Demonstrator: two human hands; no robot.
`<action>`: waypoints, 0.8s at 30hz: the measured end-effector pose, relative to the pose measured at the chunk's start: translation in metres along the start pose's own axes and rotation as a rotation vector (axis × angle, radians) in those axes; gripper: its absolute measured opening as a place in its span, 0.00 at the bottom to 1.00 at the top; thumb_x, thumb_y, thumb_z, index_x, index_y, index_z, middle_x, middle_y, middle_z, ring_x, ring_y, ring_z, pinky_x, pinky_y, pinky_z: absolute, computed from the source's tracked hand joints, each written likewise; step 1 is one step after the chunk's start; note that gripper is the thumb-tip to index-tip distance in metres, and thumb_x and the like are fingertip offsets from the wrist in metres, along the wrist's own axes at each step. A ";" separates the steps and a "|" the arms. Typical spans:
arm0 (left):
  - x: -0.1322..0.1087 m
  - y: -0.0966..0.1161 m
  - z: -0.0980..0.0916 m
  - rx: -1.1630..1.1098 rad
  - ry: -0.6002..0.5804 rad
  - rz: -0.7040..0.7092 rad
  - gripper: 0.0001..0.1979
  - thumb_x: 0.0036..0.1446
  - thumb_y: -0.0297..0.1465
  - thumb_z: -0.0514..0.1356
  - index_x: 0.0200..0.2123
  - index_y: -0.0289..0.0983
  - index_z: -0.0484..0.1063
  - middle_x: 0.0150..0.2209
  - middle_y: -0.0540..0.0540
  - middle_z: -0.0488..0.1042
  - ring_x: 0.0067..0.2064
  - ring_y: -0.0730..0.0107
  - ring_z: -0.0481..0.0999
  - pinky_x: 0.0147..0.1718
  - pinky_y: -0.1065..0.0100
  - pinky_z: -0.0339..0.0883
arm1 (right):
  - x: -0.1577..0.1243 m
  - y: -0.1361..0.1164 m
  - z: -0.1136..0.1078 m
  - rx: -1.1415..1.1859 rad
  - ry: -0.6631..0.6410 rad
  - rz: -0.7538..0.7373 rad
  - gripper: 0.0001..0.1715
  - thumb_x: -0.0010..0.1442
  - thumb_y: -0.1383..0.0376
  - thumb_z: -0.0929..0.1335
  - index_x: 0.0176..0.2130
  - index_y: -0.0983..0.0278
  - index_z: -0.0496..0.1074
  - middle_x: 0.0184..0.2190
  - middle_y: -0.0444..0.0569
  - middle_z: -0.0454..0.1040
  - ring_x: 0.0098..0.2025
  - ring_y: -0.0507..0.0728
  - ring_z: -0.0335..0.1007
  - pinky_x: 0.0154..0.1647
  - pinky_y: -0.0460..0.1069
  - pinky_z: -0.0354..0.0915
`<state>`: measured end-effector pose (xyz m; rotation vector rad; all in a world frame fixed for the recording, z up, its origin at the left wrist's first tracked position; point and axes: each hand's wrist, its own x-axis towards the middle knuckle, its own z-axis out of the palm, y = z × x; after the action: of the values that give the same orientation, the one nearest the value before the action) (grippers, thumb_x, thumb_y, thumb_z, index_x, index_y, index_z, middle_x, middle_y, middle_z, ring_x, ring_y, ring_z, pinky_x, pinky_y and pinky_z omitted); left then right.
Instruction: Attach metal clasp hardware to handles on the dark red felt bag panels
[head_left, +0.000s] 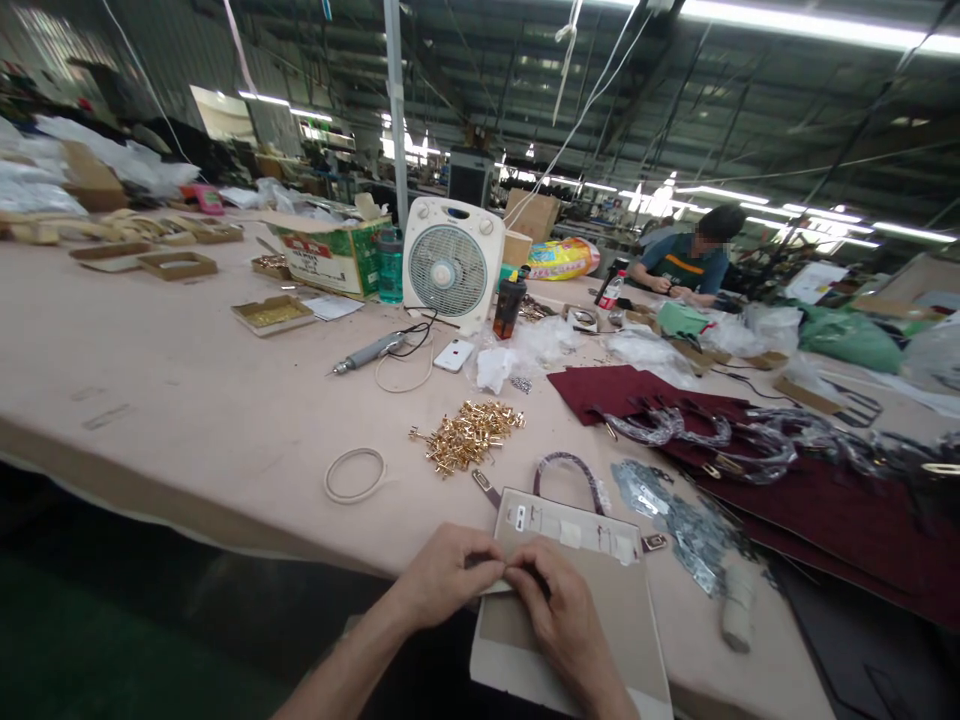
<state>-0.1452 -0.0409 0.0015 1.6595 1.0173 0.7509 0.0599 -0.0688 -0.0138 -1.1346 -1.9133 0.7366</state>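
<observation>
A bag panel (626,605) is handled at the near edge of a table (225,420).
The fingertips of the left hand (446,570) and right hand (556,602) are closed together over the panel's left side, apparently for fine control; whether anything small is pinched there cannot be told. The panel is laid pale side up, seemingly so that its white patches (570,534) are left exposed. Its long axis is run from near to far, with the curved handle (567,458) pointed away from the body. Gold metal pieces (466,437) are heaped beyond it and grey metal plates (671,515) are spread on its right, presumably for easy reach.
</observation>
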 end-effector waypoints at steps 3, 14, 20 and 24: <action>0.003 -0.002 0.002 -0.075 0.016 -0.082 0.10 0.56 0.31 0.60 0.31 0.33 0.82 0.24 0.52 0.71 0.28 0.73 0.65 0.28 0.73 0.56 | 0.000 0.000 0.006 -0.035 0.058 -0.045 0.09 0.72 0.66 0.65 0.39 0.59 0.72 0.35 0.46 0.75 0.38 0.56 0.73 0.41 0.48 0.68; 0.001 0.004 0.003 0.099 0.046 0.018 0.08 0.59 0.29 0.59 0.33 0.35 0.79 0.29 0.50 0.76 0.32 0.71 0.72 0.33 0.72 0.61 | -0.001 0.011 -0.021 0.058 0.381 0.013 0.05 0.72 0.62 0.66 0.44 0.57 0.73 0.43 0.49 0.77 0.48 0.59 0.75 0.49 0.50 0.71; -0.009 0.004 0.003 0.226 -0.035 0.157 0.06 0.64 0.29 0.59 0.38 0.38 0.78 0.35 0.49 0.79 0.38 0.68 0.76 0.41 0.71 0.63 | 0.042 0.012 -0.037 -0.060 0.170 0.120 0.13 0.70 0.56 0.67 0.38 0.59 0.77 0.59 0.54 0.72 0.63 0.64 0.66 0.67 0.60 0.59; -0.009 0.003 0.003 0.237 -0.038 0.150 0.05 0.64 0.29 0.60 0.38 0.39 0.77 0.36 0.50 0.79 0.38 0.68 0.76 0.41 0.71 0.63 | 0.051 0.015 -0.024 -0.088 0.153 0.147 0.13 0.68 0.57 0.68 0.35 0.59 0.77 0.57 0.56 0.73 0.63 0.66 0.66 0.67 0.63 0.59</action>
<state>-0.1460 -0.0504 0.0037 1.9649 0.9928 0.7145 0.0714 -0.0144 0.0036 -1.3578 -1.7634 0.6293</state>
